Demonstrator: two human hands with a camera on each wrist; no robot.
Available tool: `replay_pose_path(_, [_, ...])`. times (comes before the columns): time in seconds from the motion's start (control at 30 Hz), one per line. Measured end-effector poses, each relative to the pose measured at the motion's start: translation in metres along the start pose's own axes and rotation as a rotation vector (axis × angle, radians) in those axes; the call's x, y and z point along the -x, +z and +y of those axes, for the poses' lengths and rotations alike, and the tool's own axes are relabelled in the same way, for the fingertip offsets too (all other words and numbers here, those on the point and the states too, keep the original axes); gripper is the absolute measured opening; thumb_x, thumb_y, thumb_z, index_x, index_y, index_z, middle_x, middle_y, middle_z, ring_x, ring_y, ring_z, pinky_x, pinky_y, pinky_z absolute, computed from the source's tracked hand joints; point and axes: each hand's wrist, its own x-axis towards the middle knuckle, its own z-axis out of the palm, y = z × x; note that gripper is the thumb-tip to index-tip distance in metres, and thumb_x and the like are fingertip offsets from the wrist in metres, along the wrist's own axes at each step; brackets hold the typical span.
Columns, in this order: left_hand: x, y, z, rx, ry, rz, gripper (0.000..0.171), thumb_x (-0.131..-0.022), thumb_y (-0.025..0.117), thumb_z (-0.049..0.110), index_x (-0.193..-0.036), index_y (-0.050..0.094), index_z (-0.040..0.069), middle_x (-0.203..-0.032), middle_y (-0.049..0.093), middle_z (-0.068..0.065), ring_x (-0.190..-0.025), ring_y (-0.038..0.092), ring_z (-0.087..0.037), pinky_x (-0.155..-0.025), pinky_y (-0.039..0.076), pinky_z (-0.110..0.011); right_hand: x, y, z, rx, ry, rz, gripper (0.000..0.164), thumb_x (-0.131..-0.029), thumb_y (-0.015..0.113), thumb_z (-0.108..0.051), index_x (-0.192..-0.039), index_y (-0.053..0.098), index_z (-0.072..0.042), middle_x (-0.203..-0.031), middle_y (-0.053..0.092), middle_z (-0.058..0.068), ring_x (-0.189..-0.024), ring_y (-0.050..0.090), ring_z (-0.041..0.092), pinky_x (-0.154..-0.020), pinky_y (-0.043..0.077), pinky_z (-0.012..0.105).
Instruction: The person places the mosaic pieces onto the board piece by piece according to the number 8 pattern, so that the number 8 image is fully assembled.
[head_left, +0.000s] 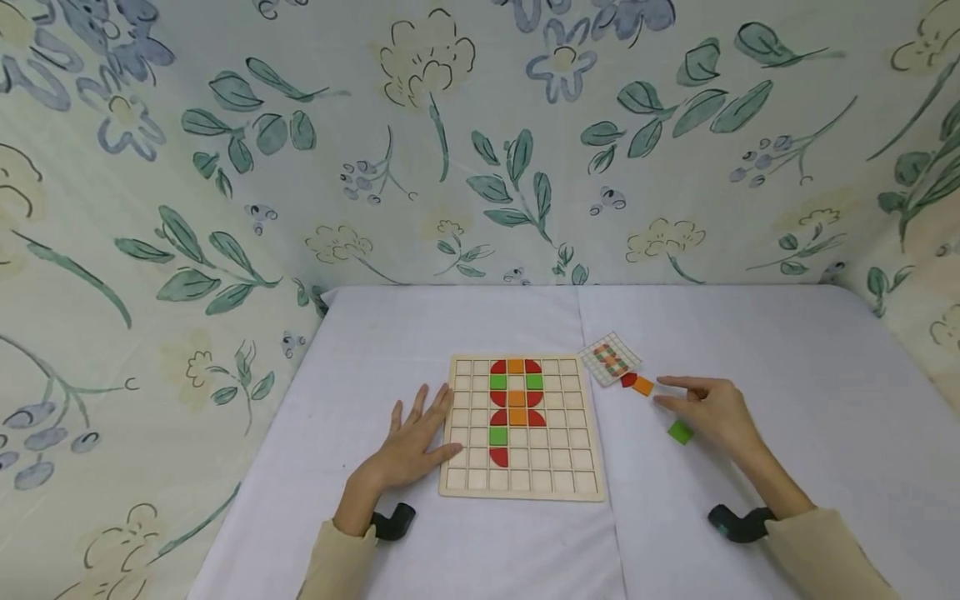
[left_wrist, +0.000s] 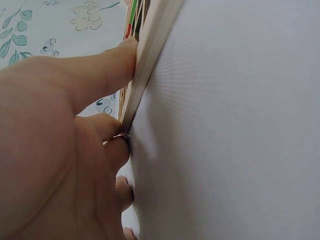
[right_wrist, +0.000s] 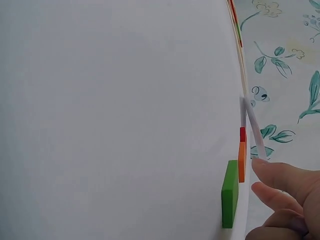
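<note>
A wooden grid board [head_left: 447, 475] lies flat, with red quarter-round, orange square and green square tiles filling cells in its middle columns. My left hand [head_left: 405, 454] rests at the board's left edge, fingers spread and the thumb over the rim; the left wrist view shows the thumb [left_wrist: 107, 67] against the board's side. To the right, my right hand [head_left: 712, 417] holds nothing, thumb and index finger apart just beside an orange square tile [head_left: 642, 386]. A red tile [head_left: 628, 380] touches that orange one. Nearer me lies a green square tile [head_left: 681, 432], below the right fingers.
A small pattern card [head_left: 611, 358] with a printed grid lies tilted at the board's upper right corner, next to the red tile. White cloth [head_left: 525, 550] covers the table. Behind it and to the left hangs a floral curtain [head_left: 510, 225].
</note>
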Motion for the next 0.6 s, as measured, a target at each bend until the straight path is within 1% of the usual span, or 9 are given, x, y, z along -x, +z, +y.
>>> replay_pose_path(0.13, [0.000,0.001,-0.001,0.031,0.017,0.014,0.084,-0.102,0.063,0.038,-0.166,0.018,0.006,-0.176,0.012,-0.010,-0.162,-0.006,-0.041,-0.123,-0.012,-0.071,-0.006,0.006,-0.004,0.013,0.013,-0.012,0.044,-0.091,0.079,-0.026,-0.126,0.073,0.000,-0.062,0.041,0.000,-0.054,0.038,0.012,-0.045,0.028,0.024])
replay_pose_path(0.27, [-0.001,0.004,-0.004,0.050,0.044,0.032,0.084,-0.102,0.062,0.039,-0.166,0.017,0.006,-0.175,0.013,-0.012,-0.162,-0.006,-0.042,-0.122,-0.013,-0.072,-0.010,0.011,-0.009,0.033,0.015,-0.006,0.041,-0.089,0.081,-0.022,-0.122,0.074,0.002,-0.061,0.042,0.000,-0.052,0.038,0.012,-0.044,0.029,0.024])
replay_pose_path(0.33, [-0.001,0.004,-0.004,0.048,0.046,0.032,0.084,-0.102,0.062,0.039,-0.166,0.017,0.006,-0.175,0.013,-0.012,-0.162,-0.006,-0.042,-0.122,-0.013,-0.072,-0.011,0.012,-0.011,0.039,0.006,0.000,0.040,-0.088,0.081,-0.020,-0.120,0.075,0.003,-0.061,0.042,0.000,-0.052,0.038,0.012,-0.043,0.030,0.024])
replay_pose_path(0.6, [0.000,-0.002,0.001,0.007,-0.002,-0.007,0.084,-0.103,0.061,0.040,-0.166,0.015,0.008,-0.176,0.010,-0.008,-0.163,-0.008,-0.038,-0.124,-0.011,-0.070,-0.014,0.016,-0.012,0.055,-0.027,0.019,0.034,-0.088,0.081,-0.017,-0.114,0.076,0.005,-0.060,0.046,0.001,-0.050,0.040,0.011,-0.042,0.031,0.023])
